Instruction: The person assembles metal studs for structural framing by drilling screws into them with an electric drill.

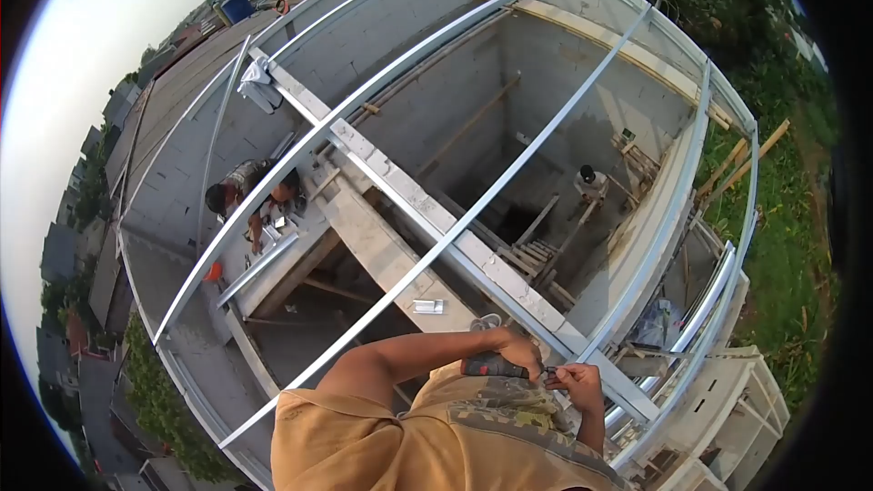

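The dark tool (pixel 494 366) is half hidden under the left hand (pixel 518 350), so its type is hard to make out, and whatever tiny piece the right hand (pixel 576 380) pinches is too small to tell. Both hands meet beside a pale, smooth metal rail (pixel 436 248) crossing a rough concrete block beam (pixel 427 209). Left fingers curl closed around the tool; right fingers are closed at its tip.
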A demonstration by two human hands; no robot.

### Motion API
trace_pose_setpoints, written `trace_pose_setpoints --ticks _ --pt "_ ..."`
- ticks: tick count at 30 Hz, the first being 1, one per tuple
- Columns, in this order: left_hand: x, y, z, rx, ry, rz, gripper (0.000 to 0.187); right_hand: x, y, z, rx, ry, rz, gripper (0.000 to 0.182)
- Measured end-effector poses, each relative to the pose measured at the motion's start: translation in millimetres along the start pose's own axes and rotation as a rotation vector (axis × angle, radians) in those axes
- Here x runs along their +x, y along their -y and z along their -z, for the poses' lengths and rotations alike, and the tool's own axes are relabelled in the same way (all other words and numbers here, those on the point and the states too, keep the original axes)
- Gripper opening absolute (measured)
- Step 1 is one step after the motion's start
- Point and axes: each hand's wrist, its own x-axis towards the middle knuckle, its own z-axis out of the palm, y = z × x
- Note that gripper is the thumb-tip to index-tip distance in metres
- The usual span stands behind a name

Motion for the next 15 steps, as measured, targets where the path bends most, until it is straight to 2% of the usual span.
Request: trace_pose_setpoints --ticks 4,6,7,9,11,13,14,15 --pt "-4.5 -11.3 -3.1 0.049 0.059 0.123 0.057 1.7 -0.7 0.6 -0.035 0.058 -0.014 0.023" --pt "-4.3 -3.7 -7.5 0.039 -0.009 0.074 0.055 0.6 1.3 -1.4 -0.041 0.071 -0.030 0.023" --pt "-3.6 -0.8 -10.7 0.043 0.025 0.087 0.055 0.9 2.0 -1.5 -0.065 0.099 -0.038 0.024" --pt "-2.6 3.1 -17.0 -0.069 -0.032 0.055 0.051 2.8 0.4 -0.2 -0.080 0.089 -0.048 0.024" --pt "-6.1 -7.1 -13.6 -0.025 0.050 0.018 0.050 6.4 0.8 -0.4 -0.089 0.151 -0.021 0.025" --pt "-20.6 -37.6 -7.4 -0.175 -0.057 0.257 0.050 11.0 -5.4 1.7 0.060 0.126 -0.007 0.025" --pt "-19.8 -37.0 -4.0 -0.153 -0.014 0.279 0.050 14.2 -6.3 1.6 0.175 0.127 0.011 0.025" --pt "-17.2 -35.5 -0.8 -0.298 -0.015 0.298 0.049 17.5 -5.1 2.3 0.218 0.085 0.021 0.025"
